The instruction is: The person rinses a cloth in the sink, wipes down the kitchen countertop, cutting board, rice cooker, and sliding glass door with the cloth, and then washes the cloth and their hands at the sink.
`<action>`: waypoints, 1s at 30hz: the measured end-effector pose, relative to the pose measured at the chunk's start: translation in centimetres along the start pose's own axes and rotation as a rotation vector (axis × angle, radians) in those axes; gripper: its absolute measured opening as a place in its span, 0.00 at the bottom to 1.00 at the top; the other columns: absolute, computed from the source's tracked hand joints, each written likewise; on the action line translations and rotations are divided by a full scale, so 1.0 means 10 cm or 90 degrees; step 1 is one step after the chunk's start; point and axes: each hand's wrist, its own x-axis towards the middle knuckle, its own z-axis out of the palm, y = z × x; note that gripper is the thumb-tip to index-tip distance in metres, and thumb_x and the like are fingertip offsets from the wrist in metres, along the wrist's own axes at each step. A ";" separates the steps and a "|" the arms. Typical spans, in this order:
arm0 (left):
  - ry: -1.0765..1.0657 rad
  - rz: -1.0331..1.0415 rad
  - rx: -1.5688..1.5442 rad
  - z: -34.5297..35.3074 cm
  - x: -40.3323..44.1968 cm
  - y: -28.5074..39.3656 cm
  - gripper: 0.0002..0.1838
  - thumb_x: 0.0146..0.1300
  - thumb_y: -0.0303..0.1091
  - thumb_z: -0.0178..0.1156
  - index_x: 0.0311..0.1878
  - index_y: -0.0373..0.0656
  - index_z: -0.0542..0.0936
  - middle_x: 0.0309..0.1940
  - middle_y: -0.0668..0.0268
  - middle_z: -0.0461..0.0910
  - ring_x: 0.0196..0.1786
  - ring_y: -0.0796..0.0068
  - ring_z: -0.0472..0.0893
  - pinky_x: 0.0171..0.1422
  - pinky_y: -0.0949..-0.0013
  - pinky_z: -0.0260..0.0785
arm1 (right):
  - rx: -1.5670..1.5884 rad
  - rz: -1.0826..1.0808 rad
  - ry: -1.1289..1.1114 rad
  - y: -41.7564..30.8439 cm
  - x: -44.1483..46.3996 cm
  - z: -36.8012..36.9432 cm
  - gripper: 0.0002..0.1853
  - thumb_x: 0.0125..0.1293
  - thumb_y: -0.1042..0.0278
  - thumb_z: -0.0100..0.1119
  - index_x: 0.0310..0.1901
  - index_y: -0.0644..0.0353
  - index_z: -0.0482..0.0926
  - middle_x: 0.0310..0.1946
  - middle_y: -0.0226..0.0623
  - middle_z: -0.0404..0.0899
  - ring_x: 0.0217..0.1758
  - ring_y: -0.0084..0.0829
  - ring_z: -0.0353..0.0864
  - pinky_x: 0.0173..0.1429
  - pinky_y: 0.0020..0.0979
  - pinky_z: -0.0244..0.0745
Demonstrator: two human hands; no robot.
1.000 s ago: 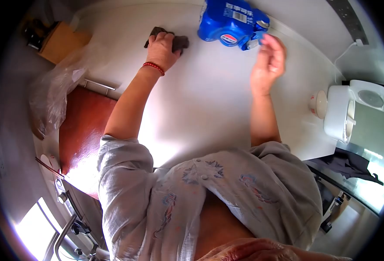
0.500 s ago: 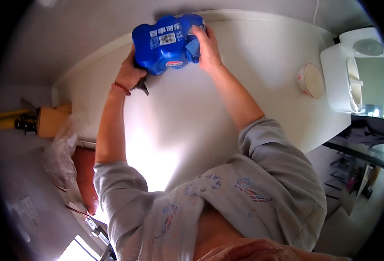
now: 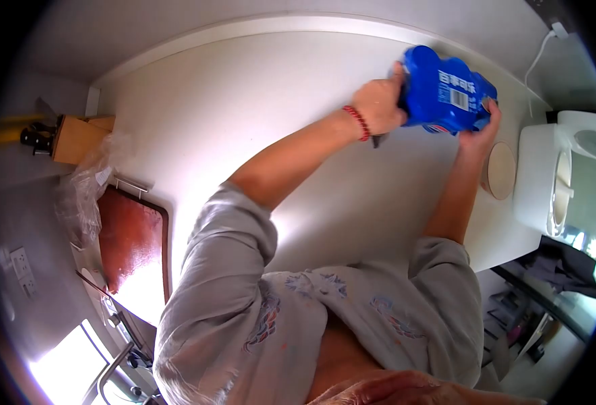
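A blue shrink-wrapped pack of cans (image 3: 446,91) is held between both hands at the upper right of the white counter (image 3: 311,88). My left hand (image 3: 379,104), with a red bead bracelet at its wrist, is closed on the pack's left end. A bit of dark cloth (image 3: 377,141) shows beneath that palm; most of it is hidden. Around the pack's lower right corner, my right hand (image 3: 481,128) is closed, its thumb near the torn wrap. The pack is slightly tilted, its white lettering and barcode facing me.
A bowl (image 3: 500,171) stands just right of my right forearm, beside a white appliance (image 3: 544,179). At the left are a red-brown board (image 3: 132,236), a clear plastic bag (image 3: 85,196) and a knife block (image 3: 78,140). A raised rim (image 3: 264,25) edges the counter's back.
Both hands left the earlier spots at cloth and pack and took hold of the pack together. It has since moved to the right along the counter's back, while the view has also shifted.
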 end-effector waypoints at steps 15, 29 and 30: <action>0.113 0.093 0.473 -0.48 0.41 -1.05 0.20 0.60 0.32 0.49 0.55 0.63 0.73 0.58 0.78 0.69 0.58 0.62 0.67 0.62 0.58 0.59 | -0.666 -0.443 -0.461 1.07 -0.98 0.75 0.24 0.57 0.71 0.58 0.56 0.67 0.67 0.56 0.52 0.68 0.58 0.51 0.67 0.61 0.40 0.63; 0.374 0.305 0.369 -1.22 -0.15 -1.17 0.22 0.47 0.22 0.59 0.49 0.46 0.77 0.49 0.62 0.75 0.49 0.55 0.73 0.54 0.63 0.69 | -0.309 -0.010 -0.477 1.70 -1.05 1.54 0.29 0.60 0.73 0.53 0.64 0.60 0.58 0.53 0.44 0.69 0.40 0.31 0.76 0.41 0.31 0.74; 0.322 0.332 0.357 -1.17 -0.02 -1.06 0.24 0.46 0.24 0.59 0.51 0.48 0.75 0.52 0.63 0.72 0.52 0.57 0.71 0.55 0.63 0.68 | -0.172 0.010 -0.445 1.71 -0.99 1.55 0.31 0.61 0.73 0.52 0.66 0.59 0.55 0.55 0.43 0.67 0.38 0.26 0.77 0.39 0.29 0.74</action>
